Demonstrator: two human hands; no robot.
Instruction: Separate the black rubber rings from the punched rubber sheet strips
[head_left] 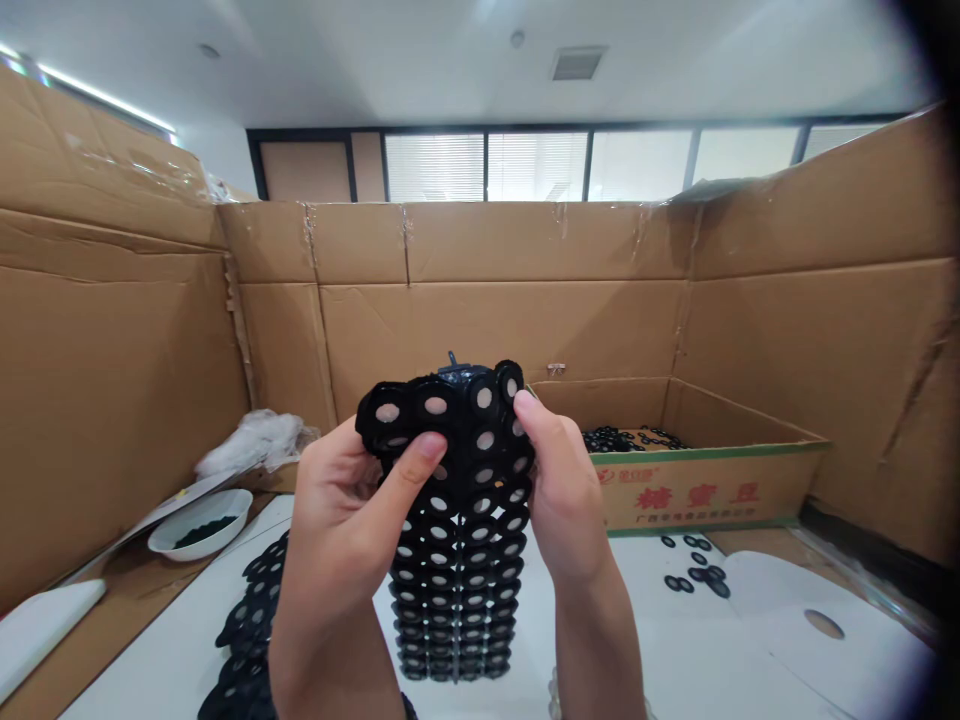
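In the head view, a black sheet of joined discs with pale round centres [457, 550] hangs upright between my hands, its lower end above the white table surface [600, 620]. My left hand [349, 525] is closed on its upper left edge, thumb pressed on the front and fingers behind. My right hand [562, 480] pinches the upper right edge near the top corner disc. A dark, shiny clip-like piece [466, 373] pokes up behind the sheet's top edge; most of it is hidden. More black disc pieces [247, 625] lie to the left, partly behind my left forearm.
Loose black rings [697, 572] lie right of my hands. Behind them stands a green-edged carton [705, 490] holding more black pieces. At left are a white bowl [238, 515] with dark bits and clear plastic wrap [259, 440]. Cardboard walls [480, 245] surround the table.
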